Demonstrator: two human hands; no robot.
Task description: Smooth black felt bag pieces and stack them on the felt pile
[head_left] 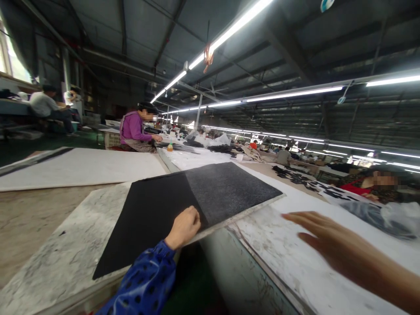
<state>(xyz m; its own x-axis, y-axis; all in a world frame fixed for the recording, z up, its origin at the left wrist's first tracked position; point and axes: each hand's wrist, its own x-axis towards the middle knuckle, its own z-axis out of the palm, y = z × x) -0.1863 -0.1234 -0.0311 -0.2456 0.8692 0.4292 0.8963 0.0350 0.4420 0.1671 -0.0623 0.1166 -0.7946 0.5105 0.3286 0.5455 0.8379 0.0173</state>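
The worktop (65, 245), a marbled white board, carries one black sheet (157, 210). The sheet lies flat and skewed. One side runs along the worktop's right edge, and its far corner reaches the far end of that edge. The far half shows a grey, grainy face; the near half is plain black. Hazard: with so much of the sheet close to the right edge, a sideways push could slide it off the worktop.

The adjoining table (275, 262), white and scuffed, stands to the right, apart from the worktop, with a gap (226, 267) between the two. Hazard: a sheet leaving the right edge could drop into this gap rather than bridge it.

The left hand (183, 227) rests on the sheet at the near end of the worktop's right edge, fingers curled shut. Whether the fingers pinch the sheet's border cannot be told. Hazard: if the hand only presses, the hold depends on friction, and the sheet may pivot about that single point. The blue sleeve (147, 284) lies over the gap and could catch the worktop's edge.

The right hand (315, 229) is open and flat above the near part of the adjoining table, holding nothing; it is blurred. Hazard: it gives the sheet no support.

Small black cut pieces (295, 177) lie at the far side of the adjoining table, well apart from both hands.
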